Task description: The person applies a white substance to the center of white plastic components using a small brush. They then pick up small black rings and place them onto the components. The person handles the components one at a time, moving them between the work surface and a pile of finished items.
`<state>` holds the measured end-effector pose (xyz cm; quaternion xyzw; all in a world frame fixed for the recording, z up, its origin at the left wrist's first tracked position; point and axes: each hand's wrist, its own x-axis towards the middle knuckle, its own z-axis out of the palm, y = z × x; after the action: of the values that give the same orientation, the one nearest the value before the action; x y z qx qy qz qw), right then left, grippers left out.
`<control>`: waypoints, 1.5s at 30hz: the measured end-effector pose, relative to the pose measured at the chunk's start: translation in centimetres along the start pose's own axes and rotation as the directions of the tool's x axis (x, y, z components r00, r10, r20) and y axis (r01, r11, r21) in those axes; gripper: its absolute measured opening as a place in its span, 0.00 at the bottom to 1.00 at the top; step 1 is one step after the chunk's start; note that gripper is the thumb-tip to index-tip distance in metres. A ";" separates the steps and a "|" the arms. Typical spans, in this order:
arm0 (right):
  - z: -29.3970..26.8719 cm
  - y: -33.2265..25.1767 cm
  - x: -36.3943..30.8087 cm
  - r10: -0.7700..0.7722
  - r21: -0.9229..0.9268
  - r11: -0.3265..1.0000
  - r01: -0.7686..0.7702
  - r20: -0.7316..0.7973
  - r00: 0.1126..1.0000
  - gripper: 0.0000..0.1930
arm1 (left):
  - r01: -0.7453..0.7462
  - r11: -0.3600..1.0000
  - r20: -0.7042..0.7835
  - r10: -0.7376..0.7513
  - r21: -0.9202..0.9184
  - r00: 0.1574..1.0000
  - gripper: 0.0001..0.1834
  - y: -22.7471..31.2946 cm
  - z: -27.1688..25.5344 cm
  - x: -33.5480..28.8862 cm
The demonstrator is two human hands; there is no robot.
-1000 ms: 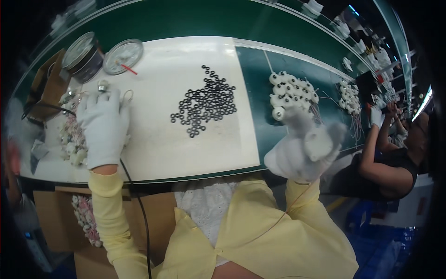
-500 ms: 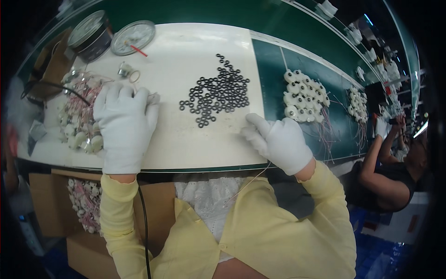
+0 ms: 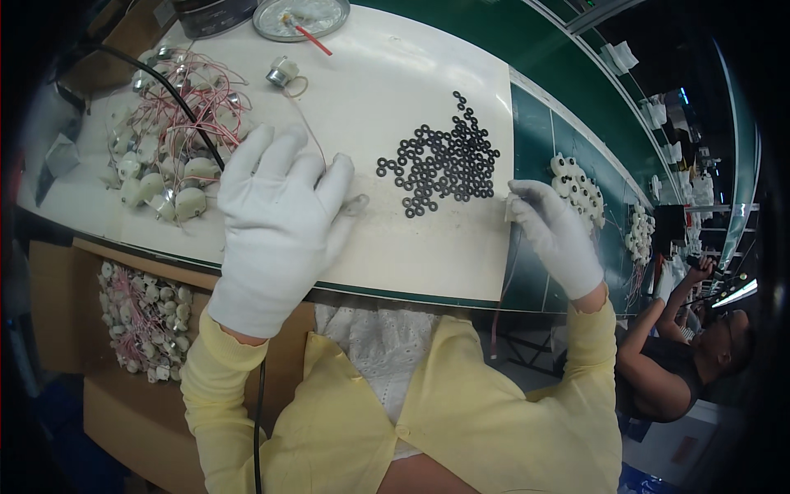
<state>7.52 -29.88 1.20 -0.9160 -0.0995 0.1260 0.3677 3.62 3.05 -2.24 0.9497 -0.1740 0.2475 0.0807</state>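
Observation:
My left hand [image 3: 284, 218], in a white glove, hovers over or rests on the table beside a pile of small motors with red and white wires [image 3: 185, 132]. Its fingers are bent but apart, and I see nothing gripped in them. My right hand [image 3: 559, 235], also gloved, is pinched at the table's right part. Between its fingertips sits a small pale part [image 3: 508, 207], mostly hidden; a thin wire [image 3: 496, 329] hangs below that hand past the table edge. Small black rings [image 3: 444, 160] lie spread in a cluster between my hands.
A lone silver motor [image 3: 282, 72] lies behind my left hand. A round lid [image 3: 300, 18] with a red stick stands near a dark tin [image 3: 212, 15]. Rows of white motors [image 3: 576, 189] sit on green matting. A carton [image 3: 144, 321] of motors is below; a person [image 3: 666, 370] works at right.
The view has shifted left and down, so the table's things appear further right or closer. My right hand has turned to a pinch, with fingertips pointing left; a wire now hangs from it.

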 end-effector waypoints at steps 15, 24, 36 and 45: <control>0.3 -0.4 2.9 -0.438 -0.602 0.693 0.396 0.084 0.895 0.14 | 0.078 0.997 0.007 -0.078 0.013 0.997 0.17 -0.6 0.3 -1.3; -0.1 -2.3 0.9 -0.417 -0.757 0.463 0.461 0.273 0.867 0.14 | 0.027 1.000 -0.078 -0.026 0.017 0.997 0.21 -0.6 0.8 -1.4; 0.9 -3.0 -0.7 -0.266 -0.813 0.390 0.432 0.349 0.899 0.13 | -0.066 0.997 -0.125 0.061 -0.039 0.990 0.20 -0.5 1.6 -0.8; 3.7 -1.8 -4.1 -0.041 -0.181 0.983 0.027 -0.073 0.996 0.11 | -0.037 0.998 -0.048 0.034 -0.059 0.998 0.16 -0.7 1.6 -0.9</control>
<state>2.39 -27.33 0.50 -0.9477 -0.1121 0.0750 0.2892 3.87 3.53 -4.15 0.9376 -0.1963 0.2657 0.1086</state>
